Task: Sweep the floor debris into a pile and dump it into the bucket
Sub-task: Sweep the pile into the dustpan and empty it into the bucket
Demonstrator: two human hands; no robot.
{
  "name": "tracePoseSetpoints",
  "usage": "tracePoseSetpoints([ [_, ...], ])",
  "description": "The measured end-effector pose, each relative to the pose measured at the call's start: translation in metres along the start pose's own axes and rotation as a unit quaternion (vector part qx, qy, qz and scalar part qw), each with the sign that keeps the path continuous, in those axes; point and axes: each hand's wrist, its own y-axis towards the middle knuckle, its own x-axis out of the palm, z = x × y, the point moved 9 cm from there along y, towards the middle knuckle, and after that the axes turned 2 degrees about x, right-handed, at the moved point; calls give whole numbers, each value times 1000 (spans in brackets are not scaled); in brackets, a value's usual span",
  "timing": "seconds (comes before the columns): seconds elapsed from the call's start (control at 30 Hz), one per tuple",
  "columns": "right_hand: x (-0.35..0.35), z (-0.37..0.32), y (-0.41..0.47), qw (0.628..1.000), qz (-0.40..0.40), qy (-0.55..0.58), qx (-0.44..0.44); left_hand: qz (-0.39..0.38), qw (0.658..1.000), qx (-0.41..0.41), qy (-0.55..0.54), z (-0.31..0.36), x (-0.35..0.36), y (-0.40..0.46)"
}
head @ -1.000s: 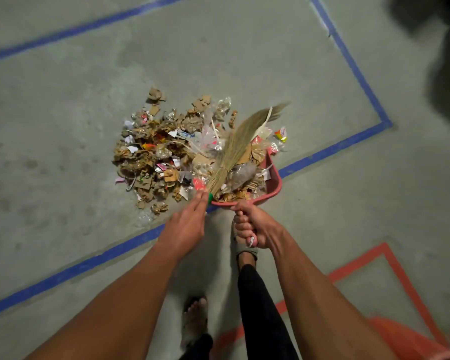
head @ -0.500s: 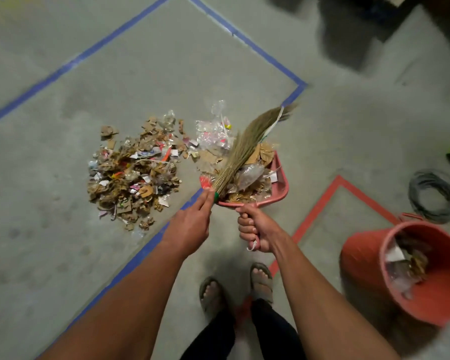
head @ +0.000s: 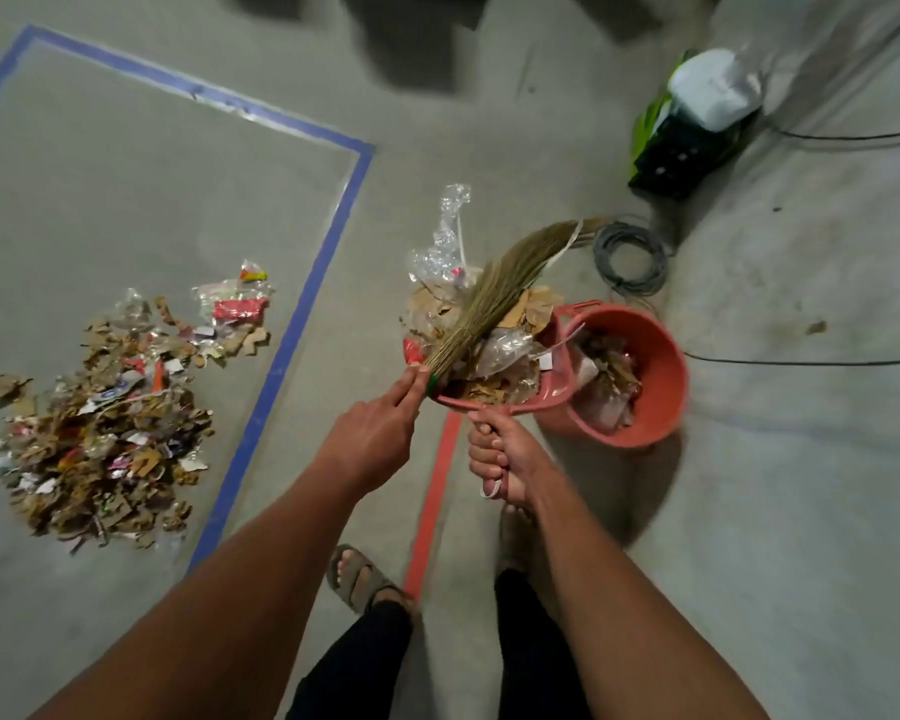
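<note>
My right hand [head: 505,459] grips the handle of a red dustpan [head: 554,394] heaped with cardboard scraps and clear plastic, held off the floor just left of the red bucket [head: 661,371]. My left hand [head: 375,433] holds the green-bound neck of a straw broom [head: 484,298], whose bristles lie across the dustpan's load. The bucket holds some debris. A large debris pile [head: 105,423] of cardboard bits and wrappers lies on the floor at the left, inside the blue tape.
Blue tape [head: 281,350] outlines the floor area; a red tape line [head: 432,506] runs under my hands. A grey cable coil [head: 630,259] lies behind the bucket, a black-and-green device [head: 692,127] beyond it, thin cables at the right. My sandalled feet [head: 357,576] are below.
I have turned right and carried the loaded dustpan, with the broom laid over it, away from the pile to beside the bucket. The pile now lies far to the left.
</note>
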Motion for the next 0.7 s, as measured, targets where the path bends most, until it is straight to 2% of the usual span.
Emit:
tracePoseSetpoints([
  [0.23, -119, -43, -85, 995, 50, 86, -24, -70, 995, 71, 27, 154, 5, 57],
  [0.37, -190, -63, -113, 987, 88, 131, -13, -98, 990, 98, 40, 232, 30, 93],
  [0.53, -283, -80, -101, 981, 108, 159, -3, -127, 985, 111, 37, 286, 85, 143],
  [0.7, -344, -88, -67, 979, 110, 169, 26, -156, 982, 99, 25, 304, 146, 186],
])
